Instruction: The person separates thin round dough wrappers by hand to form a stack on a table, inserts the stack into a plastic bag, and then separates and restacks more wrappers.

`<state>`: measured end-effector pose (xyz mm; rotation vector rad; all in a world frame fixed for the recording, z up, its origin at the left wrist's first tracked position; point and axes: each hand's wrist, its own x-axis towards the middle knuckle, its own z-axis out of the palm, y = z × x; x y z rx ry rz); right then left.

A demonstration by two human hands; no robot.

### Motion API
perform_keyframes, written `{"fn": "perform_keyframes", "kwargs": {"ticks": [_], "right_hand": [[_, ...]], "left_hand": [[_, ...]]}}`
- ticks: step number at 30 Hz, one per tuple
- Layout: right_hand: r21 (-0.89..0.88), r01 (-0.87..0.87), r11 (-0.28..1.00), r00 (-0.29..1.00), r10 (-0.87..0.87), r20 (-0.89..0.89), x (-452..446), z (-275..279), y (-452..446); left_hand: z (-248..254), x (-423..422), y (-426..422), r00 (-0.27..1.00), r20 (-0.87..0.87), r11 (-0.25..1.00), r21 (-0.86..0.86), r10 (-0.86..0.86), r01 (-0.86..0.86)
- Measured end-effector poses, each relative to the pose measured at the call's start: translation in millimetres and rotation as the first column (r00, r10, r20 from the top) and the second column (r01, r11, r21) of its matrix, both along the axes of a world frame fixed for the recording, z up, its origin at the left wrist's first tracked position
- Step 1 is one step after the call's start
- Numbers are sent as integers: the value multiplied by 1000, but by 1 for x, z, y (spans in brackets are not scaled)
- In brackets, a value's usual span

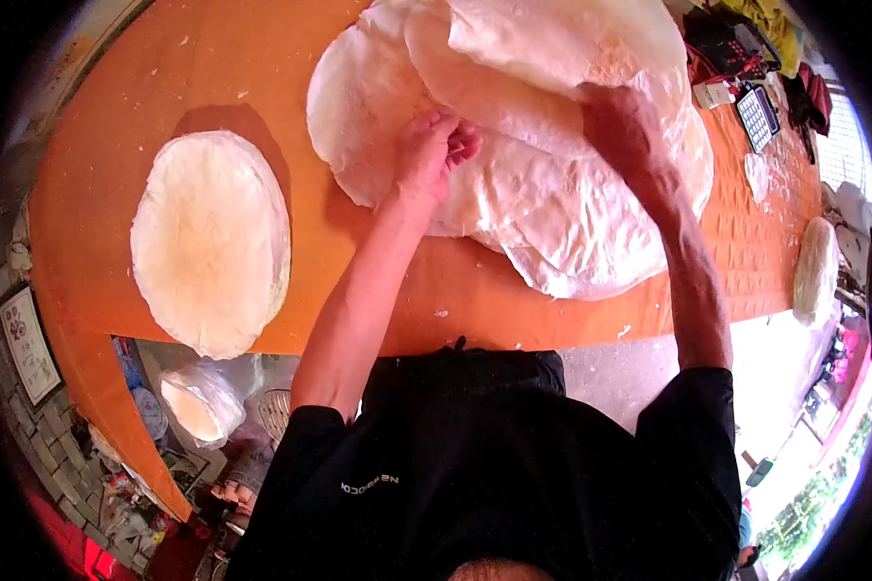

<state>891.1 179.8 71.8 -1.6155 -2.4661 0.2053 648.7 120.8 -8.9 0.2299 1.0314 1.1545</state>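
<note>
Thin, pale, round sheets [572, 218] lie in a large, loose, overlapping pile on the orange table; I cannot tell their material. My left hand [439, 153] is over the pile's left part with its fingers curled in, beside the lower edge of an upper sheet [499, 102]. Whether anything is between those fingers is hidden. Farther right, my right hand [625, 121] bends over that same upper sheet, closed at its edge, its fingertips partly hidden. An oval, flat stack of similar pale material [211, 242] sits to the left, apart from both hands.
The orange table [368, 320] ends just before my body. At its far right are a calculator [757, 118], a dark bag [727, 46] and a white scrap [757, 177]. A pale bundle [817, 271] lies beyond the right edge. Below left is a plastic-wrapped bundle [203, 405].
</note>
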Motion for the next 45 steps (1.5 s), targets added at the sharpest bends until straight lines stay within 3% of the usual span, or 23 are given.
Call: {"fn": "perform_keyframes", "kwargs": {"ticks": [3,5,6,7,9,13,15,17,19,21,23,25,28,30,31,33,34,36,38,40,42,43,45], "right_hand": [[258,12,966,1000,-16,14,-29,32,15],[79,-7,997,996,0,89,-57,-1,2],[234,-86,968,996,86,7,-51,-61,-5],[-51,-48,998,998,50,37,-66,-35,-18],[120,-18,993,994,31,-108,-66,-43,-21],[-10,-62,998,995,61,-81,-88,-32,3],[-55,-150,987,988,148,-38,-99,-34,-11],[140,-63,988,960,98,-263,-95,-46,-34],[250,-74,965,976,121,-180,-86,-59,-35],[281,-19,960,983,68,-169,-77,-64,-30],[317,-30,948,992,67,-109,-73,-53,-17],[-55,47,997,999,-47,3,-68,-15,-5],[170,-82,982,997,79,26,-64,6,-34],[314,-219,924,976,204,80,-67,2,-76],[314,-256,914,963,215,159,-72,-7,-103],[-110,-212,971,973,221,73,-81,-29,-143],[-121,-204,971,975,213,67,-78,-24,-152],[-124,-134,983,919,77,-386,-64,-6,-159],[-112,52,992,905,-94,-416,-33,-1,-163],[-342,464,817,691,-576,-437,-3,-5,-154],[-363,583,727,568,-684,-458,35,-22,-137],[-557,577,598,355,-797,-488,38,-21,-127],[-621,546,562,305,-824,-477,38,-19,-123]], "left_hand": [[4,10,4,1000,-26,1000,-9,2,-2],[13,14,10,998,-59,1000,-10,21,-22],[17,13,11,998,-51,1000,-13,-19,19],[18,11,11,997,-45,998,-19,-57,56],[7,3,13,994,-61,995,-38,-90,88],[-13,-2,16,983,79,987,7,-163,163],[5,2,14,985,171,998,-36,-39,45],[-11,-10,19,979,177,995,-6,-98,101],[-43,-17,22,859,472,973,200,-198,114],[-7,-8,10,983,-9,929,323,-186,179],[15,-2,14,965,212,987,79,-157,144],[18,-7,6,951,252,981,121,-177,150],[42,-6,-24,963,222,985,111,-151,129],[30,-12,-47,855,498,970,242,-141,18],[65,0,-58,922,386,986,149,7,-70],[48,-5,-79,984,169,995,-91,51,-36],[35,-7,-90,985,165,994,-102,44,-27],[14,-13,-106,995,64,980,-189,77,-63],[19,-20,-110,993,108,984,-174,51,-32],[19,-23,-111,987,156,989,-150,28,-5],[10,-24,-113,986,161,996,-88,41,-27],[6,-24,-113,986,161,996,-88,30,-16],[-3,-26,-112,988,148,991,-129,54,-35]]}}
